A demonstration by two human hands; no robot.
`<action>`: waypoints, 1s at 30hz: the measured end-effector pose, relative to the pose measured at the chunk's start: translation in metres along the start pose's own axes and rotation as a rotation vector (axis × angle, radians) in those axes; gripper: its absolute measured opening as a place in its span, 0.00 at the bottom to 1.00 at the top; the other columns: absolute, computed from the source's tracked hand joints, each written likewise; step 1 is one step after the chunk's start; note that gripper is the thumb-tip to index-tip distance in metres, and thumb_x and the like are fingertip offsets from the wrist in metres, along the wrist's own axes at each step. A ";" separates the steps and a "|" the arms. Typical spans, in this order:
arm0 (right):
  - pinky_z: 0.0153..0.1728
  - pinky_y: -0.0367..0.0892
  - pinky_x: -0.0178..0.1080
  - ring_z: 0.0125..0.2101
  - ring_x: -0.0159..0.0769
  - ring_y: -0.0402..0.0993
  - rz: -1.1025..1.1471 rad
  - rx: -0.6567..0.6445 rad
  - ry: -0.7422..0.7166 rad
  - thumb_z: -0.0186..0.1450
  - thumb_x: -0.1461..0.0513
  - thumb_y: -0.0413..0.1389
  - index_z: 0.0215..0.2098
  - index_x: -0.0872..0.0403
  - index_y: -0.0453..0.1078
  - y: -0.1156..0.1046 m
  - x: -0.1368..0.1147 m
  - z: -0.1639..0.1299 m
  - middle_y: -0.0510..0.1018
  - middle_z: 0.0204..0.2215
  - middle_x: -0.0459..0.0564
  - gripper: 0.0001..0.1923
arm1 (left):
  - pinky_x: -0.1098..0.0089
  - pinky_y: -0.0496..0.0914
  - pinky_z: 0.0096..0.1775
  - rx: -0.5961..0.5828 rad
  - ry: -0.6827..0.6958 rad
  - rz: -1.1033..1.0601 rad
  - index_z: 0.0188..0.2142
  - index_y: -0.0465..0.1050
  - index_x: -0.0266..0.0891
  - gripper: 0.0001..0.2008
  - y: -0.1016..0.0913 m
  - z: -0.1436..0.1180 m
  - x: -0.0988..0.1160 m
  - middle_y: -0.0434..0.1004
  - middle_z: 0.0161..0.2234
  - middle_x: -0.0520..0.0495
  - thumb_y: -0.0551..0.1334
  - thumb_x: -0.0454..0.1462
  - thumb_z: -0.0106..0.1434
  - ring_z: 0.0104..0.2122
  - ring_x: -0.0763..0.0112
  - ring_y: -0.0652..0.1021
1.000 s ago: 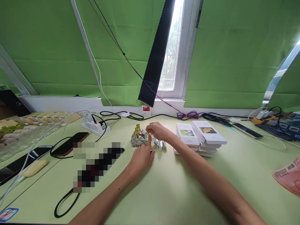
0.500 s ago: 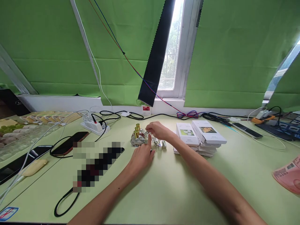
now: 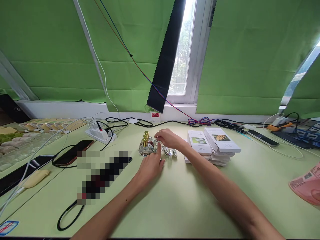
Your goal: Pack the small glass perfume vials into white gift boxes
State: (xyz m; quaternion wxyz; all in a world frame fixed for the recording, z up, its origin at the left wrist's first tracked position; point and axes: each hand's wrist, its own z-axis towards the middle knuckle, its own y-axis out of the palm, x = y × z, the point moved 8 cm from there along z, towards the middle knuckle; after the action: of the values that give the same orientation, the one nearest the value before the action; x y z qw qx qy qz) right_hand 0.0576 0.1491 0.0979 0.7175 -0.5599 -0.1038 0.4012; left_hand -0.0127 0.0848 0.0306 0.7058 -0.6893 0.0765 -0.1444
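Observation:
At the middle of the table stand several rounded glass bottles (image 3: 144, 150) with shiny gold tops. Just right of them my left hand (image 3: 151, 164) closes around a clear glass bottle (image 3: 156, 146), its index finger pointing up along the side; the other fingers mostly hide it. My right hand (image 3: 167, 137) is above, thumb and fingers pinched together over the top of that bottle. What sits in the pinch is too small and covered to name. Small clear shiny pieces (image 3: 171, 152) lie beside the hands.
Stacked white boxes (image 3: 212, 146) with flower pictures stand right of the hands. Phones (image 3: 75, 152) and a power strip (image 3: 100, 133) with cables are on the left. Another phone (image 3: 262, 138) and a pink banknote (image 3: 306, 185) lie on the right. Black cable runs along the back.
The whole view has shifted very slightly. Both hands stay at the glass bottle in almost the same pose.

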 end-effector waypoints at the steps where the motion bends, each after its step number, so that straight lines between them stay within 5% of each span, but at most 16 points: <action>1: 0.40 0.63 0.35 0.38 0.36 0.74 0.001 0.002 -0.001 0.68 0.71 0.50 0.41 0.58 0.79 0.000 0.000 0.000 0.83 0.39 0.55 0.15 | 0.64 0.68 0.36 0.001 0.001 0.004 0.73 0.38 0.31 0.37 0.000 0.000 0.000 0.81 0.36 0.39 0.56 0.40 0.72 0.40 0.51 0.81; 20: 0.44 0.65 0.35 0.44 0.39 0.77 -0.011 0.016 0.012 0.69 0.71 0.49 0.48 0.60 0.78 -0.004 -0.002 -0.001 0.83 0.45 0.57 0.17 | 0.64 0.68 0.36 0.021 0.004 0.002 0.72 0.40 0.32 0.36 0.000 0.000 -0.001 0.80 0.36 0.39 0.56 0.40 0.72 0.38 0.51 0.81; 30: 0.41 0.63 0.34 0.39 0.36 0.76 -0.014 0.017 -0.001 0.69 0.71 0.48 0.41 0.58 0.79 -0.004 -0.002 -0.001 0.83 0.40 0.55 0.16 | 0.64 0.68 0.35 0.009 0.013 -0.007 0.72 0.39 0.31 0.36 0.000 0.000 0.000 0.81 0.36 0.39 0.55 0.39 0.72 0.38 0.51 0.81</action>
State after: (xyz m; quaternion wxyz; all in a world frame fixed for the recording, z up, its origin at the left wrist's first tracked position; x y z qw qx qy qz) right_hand 0.0588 0.1468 0.1015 0.7248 -0.5529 -0.1048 0.3974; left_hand -0.0128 0.0843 0.0305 0.7079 -0.6854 0.0781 -0.1516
